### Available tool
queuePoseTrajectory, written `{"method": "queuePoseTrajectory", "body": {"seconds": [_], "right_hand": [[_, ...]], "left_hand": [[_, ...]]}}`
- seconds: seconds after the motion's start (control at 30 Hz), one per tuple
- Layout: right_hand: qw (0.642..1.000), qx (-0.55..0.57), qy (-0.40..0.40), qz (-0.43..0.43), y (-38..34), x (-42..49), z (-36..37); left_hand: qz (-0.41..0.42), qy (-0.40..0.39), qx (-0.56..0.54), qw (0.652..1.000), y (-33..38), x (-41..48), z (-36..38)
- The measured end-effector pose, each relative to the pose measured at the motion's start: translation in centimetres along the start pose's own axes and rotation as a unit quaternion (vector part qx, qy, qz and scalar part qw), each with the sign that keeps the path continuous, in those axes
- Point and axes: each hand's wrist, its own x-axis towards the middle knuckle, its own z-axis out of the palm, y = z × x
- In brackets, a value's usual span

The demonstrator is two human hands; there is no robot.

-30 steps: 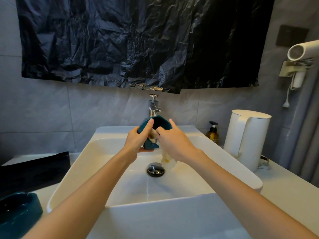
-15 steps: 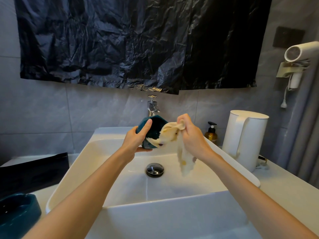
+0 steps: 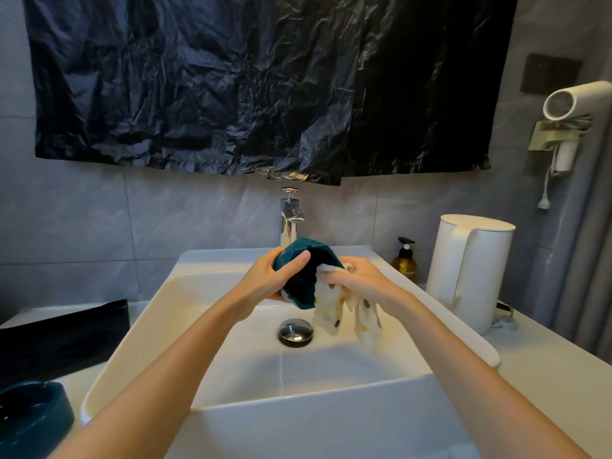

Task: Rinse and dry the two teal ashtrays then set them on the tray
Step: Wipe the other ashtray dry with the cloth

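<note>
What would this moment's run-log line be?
step: drying | left hand: holds teal ashtray over sink | right hand: wipes with cloth | second ashtray: countertop, left

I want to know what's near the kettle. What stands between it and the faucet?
In the head view, an amber pump bottle stands on the counter between the faucet and the white kettle, closer to the kettle.

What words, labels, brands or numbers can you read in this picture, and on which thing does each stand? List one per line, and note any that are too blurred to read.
Amber pump bottle: a pale label with a line of capitals, possibly "SHAMPOO", too small and blurred to read for certain.
Kettle, hairdryer, tap, held ashtray, cloth: no text visible; the cloth bears only dots.
</note>
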Motion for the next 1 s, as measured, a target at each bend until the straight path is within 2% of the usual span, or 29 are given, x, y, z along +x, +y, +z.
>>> {"method": "queuePoseTrajectory", "body": {"seconds": [0.13, 0.3, 0.37, 0.47, 0.5, 0.57, 0.63, 0.7, 0.77, 0.87, 1.0], "right_hand": [[0.991, -0.060, 0.117, -0.016, 1.5, 0.8, 1.3], [0.964, -0.069, 0.254, -0.046, 1.8, 1.1, 1.7], [0.950, -0.071, 0.298, -0.070, 1.7, 1.0, 1.8], [0.922, -0.072, 0.372, -0.082, 1.8, 0.8, 1.3], [0.914, -0.071, 0.392, -0.082, 1.7, 0.7, 1.1], [0.901, -0.068, 0.420, -0.082, 1.5, 0.5, 0.8], [0.892, -0.068, 0.437, -0.087, 1.4, 0.5, 0.7], [0.887, -0.071, 0.447, -0.094, 1.4, 0.4, 0.8], [0.884, -0.064, 0.450, -0.105, 1.4, 0.4, 0.9], [0.881, -0.046, 0.452, -0.132, 1.6, 0.4, 1.0], [0.899, -0.039, 0.408, -0.158, 1.9, 0.5, 1.3]], "left_hand": [[0.003, -0.025, 0.005, 1.000, -0.1, -0.2, 0.6], [0.002, -0.036, -0.001, 0.999, 0.0, -0.1, 1.2], [0.007, 0.001, 0.008, 1.000, 0.2, 0.0, 1.2], [-0.030, 0.104, -0.086, 0.990, 1.0, 0.0, 0.9], [-0.065, 0.097, -0.121, 0.986, 1.3, -0.1, 0.8], [-0.133, 0.013, -0.159, 0.978, 1.8, -0.6, 1.1], [-0.172, -0.064, -0.249, 0.951, 2.2, -1.2, 1.7], [-0.196, -0.086, -0.396, 0.893, 2.7, -1.4, 2.5], [-0.212, -0.071, -0.512, 0.829, 3.6, -1.3, 3.1], [-0.226, -0.031, -0.616, 0.754, 4.7, -1.0, 3.9], [-0.227, 0.000, -0.667, 0.710, 5.4, -0.9, 3.9]]}}
